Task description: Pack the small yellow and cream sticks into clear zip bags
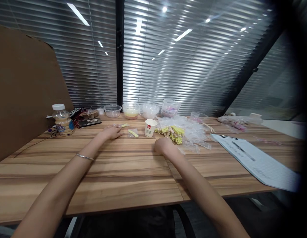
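My left hand (110, 132) rests low over the table with its fingers stretched out to the right. Just beyond its fingertips lies a small pale yellow strip (124, 125). A small clear zip bag (133, 133) with a similar yellow strip in it lies between my hands. Behind and between them stands a white paper cup (150, 128) with a red label. My right hand (164, 145) is curled closed in front of a pile of yellow strips (177, 131); its fingertips are hidden from me. Many clear plastic bags (197, 132) are heaped beside the pile.
Clear plastic tubs (131, 111) line the back by the blinds. At the left are a white-capped bottle (63, 120), a black case (90, 122) and a tall cardboard panel (26, 79). A clipboard (252, 162) with paper and a pen lies at the right.
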The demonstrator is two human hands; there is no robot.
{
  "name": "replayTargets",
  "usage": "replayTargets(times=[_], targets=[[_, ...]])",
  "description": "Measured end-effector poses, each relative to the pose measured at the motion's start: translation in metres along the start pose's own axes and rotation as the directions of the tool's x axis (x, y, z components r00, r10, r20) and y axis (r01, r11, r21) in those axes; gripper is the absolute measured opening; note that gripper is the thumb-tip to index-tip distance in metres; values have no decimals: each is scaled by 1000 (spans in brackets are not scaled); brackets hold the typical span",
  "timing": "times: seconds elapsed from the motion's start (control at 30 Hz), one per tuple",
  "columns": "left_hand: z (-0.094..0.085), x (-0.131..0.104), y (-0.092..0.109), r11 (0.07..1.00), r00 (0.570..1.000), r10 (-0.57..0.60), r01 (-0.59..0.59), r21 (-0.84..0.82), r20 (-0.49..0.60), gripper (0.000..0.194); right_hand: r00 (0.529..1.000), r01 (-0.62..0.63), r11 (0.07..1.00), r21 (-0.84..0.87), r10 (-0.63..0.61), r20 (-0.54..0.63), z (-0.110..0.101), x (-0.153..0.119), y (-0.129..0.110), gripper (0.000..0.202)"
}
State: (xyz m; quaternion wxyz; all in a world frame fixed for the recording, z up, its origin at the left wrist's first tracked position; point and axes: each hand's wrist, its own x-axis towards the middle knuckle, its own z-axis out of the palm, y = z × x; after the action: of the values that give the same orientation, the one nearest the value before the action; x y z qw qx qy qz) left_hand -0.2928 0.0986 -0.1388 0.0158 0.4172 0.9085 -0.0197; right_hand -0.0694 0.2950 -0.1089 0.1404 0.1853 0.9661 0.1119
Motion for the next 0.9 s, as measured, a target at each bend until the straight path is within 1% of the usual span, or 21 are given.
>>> replayTargets(times=[0.07, 0.13, 0.2, 0.27, 0.3, 0.37, 0.4, 0.43, 0.47, 0.5, 0.6, 0.63, 0.67, 0.73, 0.8, 0.9], targets=[[0, -1, -1, 1000, 1000, -24, 24, -13, -5, 69, 996, 81, 997, -9, -81, -41, 0, -7, -9, 29], [-1, -1, 1, 999, 1000, -19, 19, -32, -4, 72, 976, 180, 984, -16, -181, -122, 1, -15, -18, 31], [-3, -2, 7, 998, 999, 42, -43, -50, -12, 74, 917, 300, 953, -39, -299, -264, 2, -20, -26, 32], [-7, -2, 16, 982, 985, 174, -175, -71, -17, 72, 858, 382, 923, -57, -377, -348, 4, -23, -33, 34], [-9, -3, 21, 960, 963, 268, -267, -89, 0, 70, 835, 415, 907, -63, -408, -370, 4, -23, -36, 35], [-11, -3, 29, 884, 887, 457, -445, -143, 65, 65, 787, 485, 871, -76, -472, -397, 5, -23, -40, 36], [-12, -3, 32, 855, 855, 511, -493, -162, 89, 64, 762, 515, 853, -85, -501, -410, 6, -22, -41, 36], [-12, -2, 33, 842, 840, 533, -513, -170, 104, 62, 742, 538, 838, -93, -523, -420, 6, -22, -42, 37], [-12, -2, 33, 848, 845, 523, -503, -164, 110, 61, 724, 559, 824, -99, -542, -426, 6, -22, -42, 37], [-12, -3, 32, 872, 869, 484, -468, -145, 106, 61, 709, 577, 810, -104, -561, -428, 6, -22, -41, 37], [-10, -5, 22, 952, 951, 302, -298, -63, 61, 61, 666, 632, 767, -114, -612, -426, 5, -22, -40, 37], [-10, -6, 18, 967, 967, 252, -250, -44, 46, 63, 654, 644, 756, -117, -624, -429, 4, -23, -40, 37], [-11, -7, 14, 977, 976, 213, -212, -35, 41, 65, 645, 650, 750, -122, -629, -434, 4, -23, -40, 37], [-14, -10, 8, 984, 983, 175, -173, -35, 60, 69, 642, 642, 755, -131, -623, -447, 3, -23, -40, 37], [-21, -12, 3, 987, 982, 161, -158, -40, 95, 71, 652, 624, 770, -135, -608, -452, 3, -22, -40, 37], [-34, -15, -4, 986, 979, 169, -166, -33, 118, 68, 670, 606, 785, -127, -590, -450, 3, -21, -39, 39]])
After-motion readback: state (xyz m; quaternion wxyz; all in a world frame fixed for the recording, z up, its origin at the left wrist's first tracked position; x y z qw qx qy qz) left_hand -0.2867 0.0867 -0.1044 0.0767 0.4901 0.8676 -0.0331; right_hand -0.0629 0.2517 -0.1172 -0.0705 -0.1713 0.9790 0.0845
